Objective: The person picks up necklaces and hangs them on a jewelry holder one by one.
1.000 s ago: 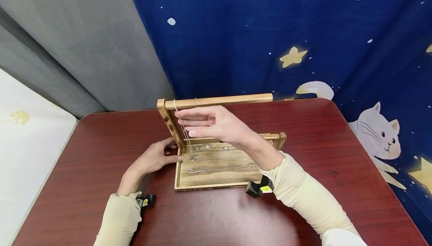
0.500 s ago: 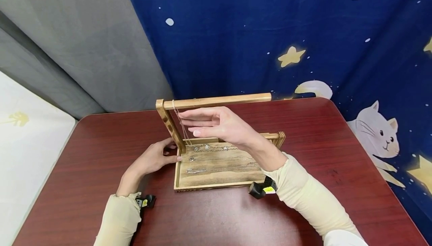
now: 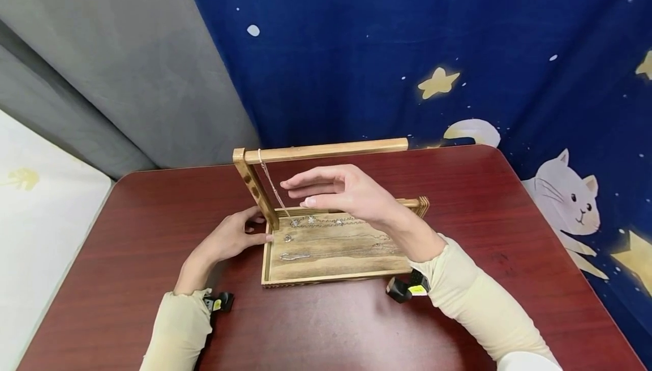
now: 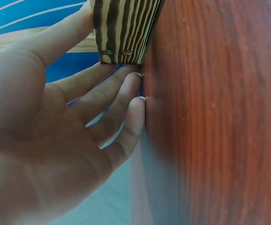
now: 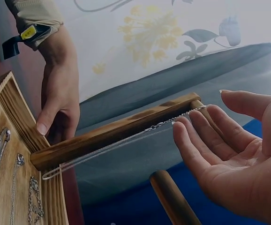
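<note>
A wooden jewelry stand [image 3: 331,150] has a top bar carried on one left post, above a shallow wooden tray [image 3: 326,279]. From the bar's left end hangs a thin silver necklace [image 3: 271,183], its chain running down beside the post [image 5: 98,130]. My left hand [image 3: 229,238] grips the stand at the tray's left side, the thumb on the rim and the fingers behind the post's foot. To the right of the hanging chain, my right hand [image 3: 351,193] is raised with fingers loosely extended, holding nothing. Several silver chains [image 3: 295,257] lie in the tray.
A second, lower wooden bar [image 3: 407,203] runs along the back of the tray. Everything stands on a dark red table [image 3: 163,207]. Behind it hang a grey curtain [image 3: 127,65] and a blue curtain [image 3: 326,48] with stars and a cat.
My right hand has drawn away to the right from the hanging necklace, and the chain now hangs apart from its fingers. The left hand has stayed at the stand.
</note>
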Demonstrator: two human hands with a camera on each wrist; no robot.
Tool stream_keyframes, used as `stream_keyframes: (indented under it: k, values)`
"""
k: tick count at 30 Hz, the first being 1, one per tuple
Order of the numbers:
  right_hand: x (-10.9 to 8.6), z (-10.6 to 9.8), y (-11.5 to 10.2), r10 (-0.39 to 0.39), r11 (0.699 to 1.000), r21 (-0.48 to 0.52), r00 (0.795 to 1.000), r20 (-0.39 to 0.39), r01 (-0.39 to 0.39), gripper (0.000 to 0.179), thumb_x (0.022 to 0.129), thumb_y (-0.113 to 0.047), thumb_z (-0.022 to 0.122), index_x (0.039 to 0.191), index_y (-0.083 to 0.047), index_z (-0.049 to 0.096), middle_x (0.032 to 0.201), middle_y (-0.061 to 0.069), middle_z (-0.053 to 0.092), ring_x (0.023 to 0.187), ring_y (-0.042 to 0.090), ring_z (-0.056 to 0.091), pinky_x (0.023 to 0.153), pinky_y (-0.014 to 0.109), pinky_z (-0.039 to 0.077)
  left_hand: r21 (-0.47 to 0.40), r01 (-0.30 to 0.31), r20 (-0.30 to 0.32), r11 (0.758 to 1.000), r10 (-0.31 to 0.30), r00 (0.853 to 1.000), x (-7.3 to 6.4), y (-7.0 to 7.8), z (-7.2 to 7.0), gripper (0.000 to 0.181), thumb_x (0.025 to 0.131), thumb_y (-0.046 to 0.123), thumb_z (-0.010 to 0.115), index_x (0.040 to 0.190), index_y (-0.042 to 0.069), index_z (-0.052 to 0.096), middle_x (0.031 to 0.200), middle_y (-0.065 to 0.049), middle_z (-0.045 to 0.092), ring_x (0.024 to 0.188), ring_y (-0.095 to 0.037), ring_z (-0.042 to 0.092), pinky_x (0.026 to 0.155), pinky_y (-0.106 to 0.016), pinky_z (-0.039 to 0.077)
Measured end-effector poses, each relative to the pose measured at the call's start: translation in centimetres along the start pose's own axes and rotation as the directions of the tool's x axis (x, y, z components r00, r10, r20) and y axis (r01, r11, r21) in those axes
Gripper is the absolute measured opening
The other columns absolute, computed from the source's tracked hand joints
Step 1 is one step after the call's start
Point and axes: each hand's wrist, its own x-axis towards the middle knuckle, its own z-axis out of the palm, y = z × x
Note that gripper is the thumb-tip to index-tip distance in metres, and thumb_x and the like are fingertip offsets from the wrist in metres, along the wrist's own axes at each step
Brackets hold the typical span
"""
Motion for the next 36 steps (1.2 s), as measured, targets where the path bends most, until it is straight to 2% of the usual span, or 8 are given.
stream_keyframes:
  k: [4,10,18,27,36]
  values:
    - [-0.4,-0.3,-0.1,0.007,1.000,-0.010,1.000,-0.009,-0.008,0.036,0.093,0.001,0.065,0.129,-0.004,0.064,0.131,0.009,0.064,0.121,0.028,0.061,0.097,0.042,0.049,-0.002,0.001,-0.004,1.000,-0.001,1.000,-0.1,0.0,0.0,0.063,0.086,0.030,0.079,0.137,0.004,0.054,0.119,-0.015,0.067,0.106,-0.029,0.064,0.093,-0.048,0.048]
    - [-1.0,-0.6,0.2,0.011,1.000,0.020,1.000,-0.009,-0.011,0.036,0.093,0.005,0.063,0.129,0.001,0.062,0.132,0.019,0.061,0.120,0.034,0.061,0.097,0.045,0.049,-0.005,0.003,0.004,1.000,-0.003,1.000,-0.2,0.0,0.1,0.061,0.087,0.030,0.079,0.137,0.005,0.055,0.119,-0.014,0.067,0.107,-0.028,0.064,0.094,-0.048,0.048]
    - [-2.4,-1.4,0.2,0.028,0.999,0.030,0.999,-0.027,-0.027,0.037,0.094,0.002,0.064,0.131,-0.002,0.061,0.133,0.019,0.061,0.119,0.032,0.061,0.096,0.042,0.050,-0.015,0.011,-0.004,1.000,-0.011,1.000,-0.1,0.0,0.1,0.064,0.086,0.031,0.080,0.137,0.003,0.054,0.119,-0.015,0.066,0.105,-0.029,0.064,0.093,-0.047,0.048]
    - [-3.9,-2.2,0.3,0.028,1.000,0.014,0.998,-0.056,-0.028,0.039,0.093,0.001,0.065,0.132,0.000,0.060,0.129,0.016,0.064,0.115,0.034,0.063,0.095,0.046,0.049,-0.016,0.008,-0.009,1.000,-0.009,1.000,0.0,0.2,0.1,0.064,0.086,0.031,0.080,0.137,0.003,0.055,0.118,-0.016,0.067,0.103,-0.029,0.065,0.092,-0.048,0.048]
    - [-4.9,-2.3,0.6,0.005,0.999,0.037,0.999,-0.034,-0.004,0.037,0.094,0.002,0.063,0.131,0.002,0.059,0.130,0.018,0.063,0.118,0.045,0.058,0.095,0.041,0.050,-0.013,0.016,0.005,1.000,-0.016,1.000,-0.1,0.1,0.0,0.064,0.087,0.029,0.079,0.140,0.003,0.052,0.121,-0.017,0.066,0.107,-0.031,0.064,0.093,-0.048,0.048]
